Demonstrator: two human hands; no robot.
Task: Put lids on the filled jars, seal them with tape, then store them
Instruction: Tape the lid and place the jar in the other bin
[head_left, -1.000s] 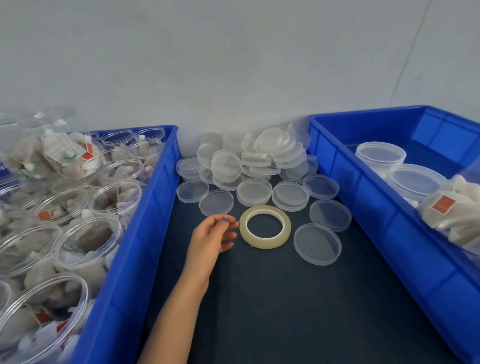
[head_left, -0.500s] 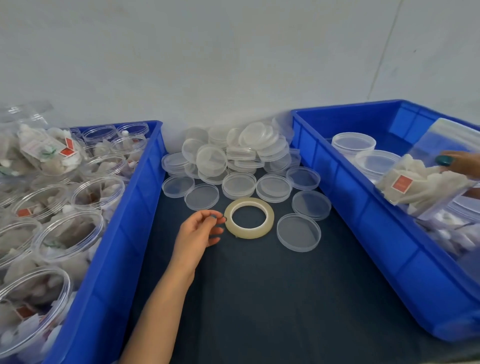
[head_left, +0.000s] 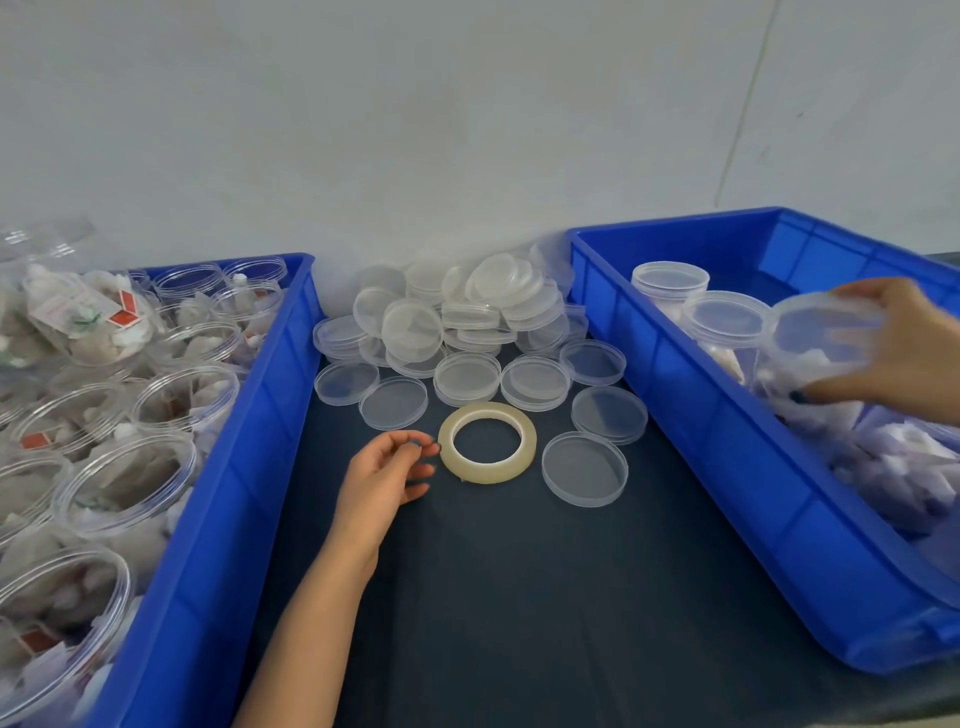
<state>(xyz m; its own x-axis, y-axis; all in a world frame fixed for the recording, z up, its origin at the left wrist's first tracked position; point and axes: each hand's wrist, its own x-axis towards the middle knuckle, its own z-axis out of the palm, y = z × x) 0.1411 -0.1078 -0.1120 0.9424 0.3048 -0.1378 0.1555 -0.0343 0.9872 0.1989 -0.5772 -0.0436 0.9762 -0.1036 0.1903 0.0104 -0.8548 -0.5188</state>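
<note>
Right hand (head_left: 914, 353) grips lidded jar (head_left: 826, 335), seat it upright by stored jars (head_left: 724, 319); left hand (head_left: 384, 473) loose, empty beside tape roll (head_left: 487, 409).

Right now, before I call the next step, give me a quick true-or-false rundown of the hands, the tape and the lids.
1. The tape roll lies flat on the dark mat between the left bin and the right bin. True.
2. The left hand grips the tape roll. False: its fingers curl beside the roll's left edge, not around it.
3. The right hand holds a lidded jar over the right bin. True.
4. The jars in the left bin have lids on. False: they stand open-topped.
5. The loose lids are piled inside the right bin. False: they lie on the mat by the wall.
</note>
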